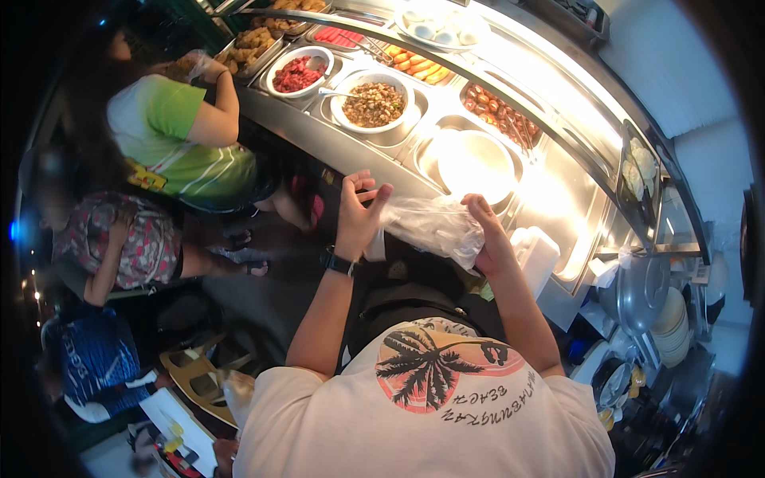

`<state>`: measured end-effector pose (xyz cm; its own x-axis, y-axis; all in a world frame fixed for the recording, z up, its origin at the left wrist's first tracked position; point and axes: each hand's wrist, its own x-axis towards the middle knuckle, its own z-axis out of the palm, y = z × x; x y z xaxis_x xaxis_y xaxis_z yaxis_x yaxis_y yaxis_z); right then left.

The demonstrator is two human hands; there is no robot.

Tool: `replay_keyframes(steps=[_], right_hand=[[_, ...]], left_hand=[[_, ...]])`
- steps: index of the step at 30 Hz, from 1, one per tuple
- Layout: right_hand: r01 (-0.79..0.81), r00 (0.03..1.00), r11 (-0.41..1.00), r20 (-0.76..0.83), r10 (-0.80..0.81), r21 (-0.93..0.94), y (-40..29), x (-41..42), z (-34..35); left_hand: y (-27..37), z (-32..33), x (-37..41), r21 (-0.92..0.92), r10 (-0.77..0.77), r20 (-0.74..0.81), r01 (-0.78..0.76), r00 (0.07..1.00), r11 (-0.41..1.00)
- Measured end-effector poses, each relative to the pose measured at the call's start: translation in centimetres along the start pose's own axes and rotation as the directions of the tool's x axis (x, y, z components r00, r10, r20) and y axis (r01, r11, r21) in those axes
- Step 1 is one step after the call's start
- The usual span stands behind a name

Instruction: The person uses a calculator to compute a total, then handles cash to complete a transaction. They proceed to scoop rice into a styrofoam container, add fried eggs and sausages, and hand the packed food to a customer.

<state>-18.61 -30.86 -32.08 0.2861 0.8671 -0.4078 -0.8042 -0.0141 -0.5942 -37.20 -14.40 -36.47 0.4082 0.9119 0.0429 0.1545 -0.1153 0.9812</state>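
Note:
Between my hands, in front of a lit food counter, is a clear plastic bag (433, 230) that looks crumpled. My right hand (496, 239) grips its right end. My left hand (360, 212) is at its left end, thumb and fingers spread; whether the fingers pinch the plastic is unclear. Just beyond the bag, a round metal pot (478, 164) glares under the light. Farther left on the counter stand a white bowl of chopped brown food (373, 104) with a spoon and a white bowl of red food (297, 73). White foam boxes (534, 258) are beside my right forearm.
A curved metal frame (532, 101) runs over the counter, with a plate of eggs (442, 27) on top. At the left, a person in a green and white shirt (185, 143) stands by the counter; other people are behind. Stacked plates (672, 328) and cookware are at the right.

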Motion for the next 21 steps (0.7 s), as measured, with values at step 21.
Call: replay_keyframes(steps=[21], right_hand=[[0.272, 0.819, 0.673, -0.201, -0.537, -0.688, -2.4, -2.9, -7.1]], left_hand=[[3.8, 0.9, 8.1, 0.588, 0.082, 0.504, -0.411, 0.860, 0.696]])
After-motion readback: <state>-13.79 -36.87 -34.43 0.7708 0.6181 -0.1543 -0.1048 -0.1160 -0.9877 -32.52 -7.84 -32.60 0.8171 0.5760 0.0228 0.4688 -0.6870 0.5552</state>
